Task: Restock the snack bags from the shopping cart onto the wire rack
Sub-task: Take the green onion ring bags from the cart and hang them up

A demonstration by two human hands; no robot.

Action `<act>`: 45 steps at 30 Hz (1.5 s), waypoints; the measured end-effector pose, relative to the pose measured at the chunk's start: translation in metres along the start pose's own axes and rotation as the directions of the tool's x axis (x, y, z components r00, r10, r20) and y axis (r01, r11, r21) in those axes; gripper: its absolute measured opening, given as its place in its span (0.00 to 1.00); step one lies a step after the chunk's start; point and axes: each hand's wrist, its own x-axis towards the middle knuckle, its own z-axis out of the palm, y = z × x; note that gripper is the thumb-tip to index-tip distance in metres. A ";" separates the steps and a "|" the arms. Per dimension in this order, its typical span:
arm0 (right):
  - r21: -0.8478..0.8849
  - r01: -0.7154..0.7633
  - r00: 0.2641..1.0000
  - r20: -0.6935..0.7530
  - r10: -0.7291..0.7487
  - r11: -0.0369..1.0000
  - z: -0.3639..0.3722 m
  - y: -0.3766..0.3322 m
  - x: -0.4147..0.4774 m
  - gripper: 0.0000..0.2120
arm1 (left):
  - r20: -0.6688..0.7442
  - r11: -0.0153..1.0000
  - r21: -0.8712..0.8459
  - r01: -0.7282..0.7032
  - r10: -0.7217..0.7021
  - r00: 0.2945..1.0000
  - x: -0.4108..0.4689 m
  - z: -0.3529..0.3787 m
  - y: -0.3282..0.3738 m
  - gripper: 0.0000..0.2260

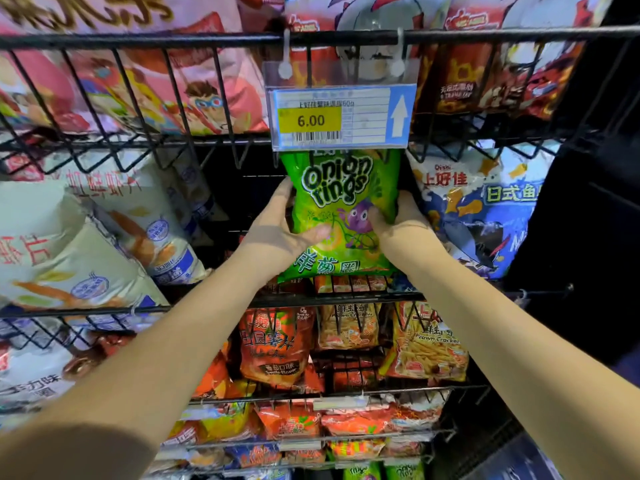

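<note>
Holding a glossy, crinkled green snack bag (341, 199) upright, long axis vertical and print facing out, the left hand (277, 230) and right hand (398, 221) curled round its sides, thumbs pressed on the front. It was at the middle tier of the black wire rack (173, 39), top edge behind a clear plastic price tag (343, 116), its base perhaps resting on the wires.

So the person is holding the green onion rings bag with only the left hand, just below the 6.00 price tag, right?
Not quite: both hands hold it. The head view shows the left hand gripping the left edge of the green onion rings bag and the right hand gripping its right edge. The bag is indeed just below the 6.00 price tag.
</note>
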 end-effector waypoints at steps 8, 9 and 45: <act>-0.039 -0.171 0.985 0.009 0.172 0.984 0.002 -0.005 0.003 0.26 | 0.061 0.978 0.207 -0.016 0.003 0.998 0.008 0.006 -0.014 0.45; -0.054 -0.164 0.986 0.006 0.165 0.985 0.003 -0.006 0.002 0.24 | 0.071 0.984 0.179 0.001 -0.014 0.997 0.009 0.007 -0.014 0.45; -0.492 0.393 0.908 0.075 -0.412 0.777 -0.067 -0.006 -0.127 0.29 | 0.247 0.554 0.804 -0.215 0.018 0.969 -0.121 -0.021 0.111 0.39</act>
